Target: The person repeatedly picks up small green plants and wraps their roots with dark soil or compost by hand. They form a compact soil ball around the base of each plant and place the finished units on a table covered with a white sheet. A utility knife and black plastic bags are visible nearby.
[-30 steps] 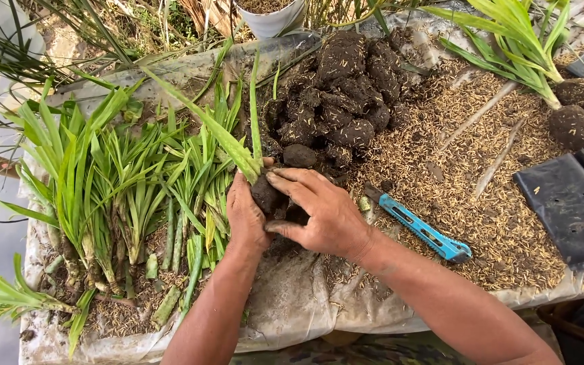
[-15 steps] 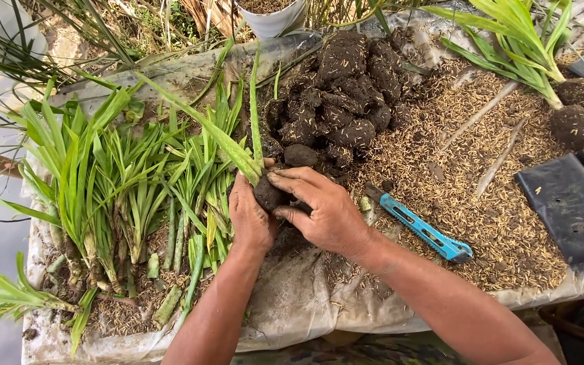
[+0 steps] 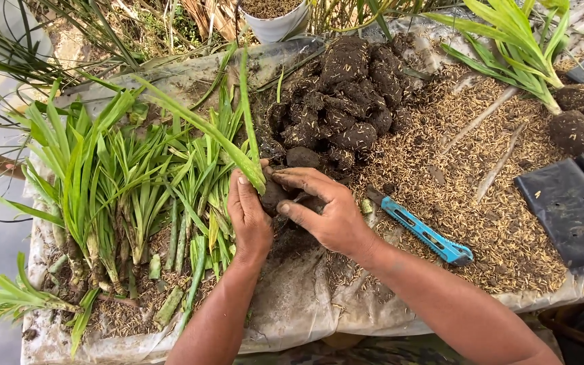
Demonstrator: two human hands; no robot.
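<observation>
Your left hand (image 3: 250, 215) and right hand (image 3: 326, 206) meet around a dark, rounded clump of soil (image 3: 275, 195) at the base of a long green seedling (image 3: 238, 152), both hands grasping it, fingers curled over the clump. The seedling's leaves slant up and away from your left hand. Just beyond your right fingers lies a heap of dark soil balls (image 3: 346, 101). Beside your right wrist, on the husk-strewn counter (image 3: 481, 203), rests a blue-handled utility knife (image 3: 424, 230). Outside your left hand lie rows of green leafy cuttings (image 3: 116, 182).
</observation>
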